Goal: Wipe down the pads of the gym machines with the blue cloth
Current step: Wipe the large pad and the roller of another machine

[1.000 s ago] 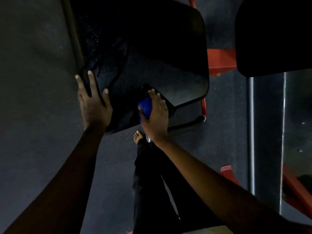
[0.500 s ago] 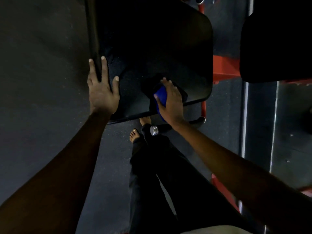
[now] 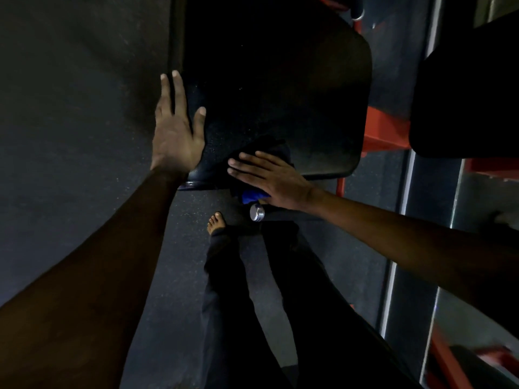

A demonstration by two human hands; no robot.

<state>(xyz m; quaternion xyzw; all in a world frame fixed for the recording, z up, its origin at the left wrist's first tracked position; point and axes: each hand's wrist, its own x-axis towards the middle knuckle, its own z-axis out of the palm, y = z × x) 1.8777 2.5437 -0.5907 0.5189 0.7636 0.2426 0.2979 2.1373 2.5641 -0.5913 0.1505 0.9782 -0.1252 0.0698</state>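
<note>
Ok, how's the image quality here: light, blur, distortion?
Head view: very dim; the black pad almost merges into shadow, and the blue cloth shows only as a sliver under the right hand. Head view: centre fairly sharp, lower right corner smeared, wide-angle lens slants the metal rail.

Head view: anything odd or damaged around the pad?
No damage or spill shows. The crumpled blue cloth overhangs the near edge of the black cushioned seat pad under the right hand; a bare foot stands below.

Nothing to read here: no lettering, label, brand or number shows on the black padded seat (image 3: 280, 88) or red steel frame (image 3: 384, 130).
</note>
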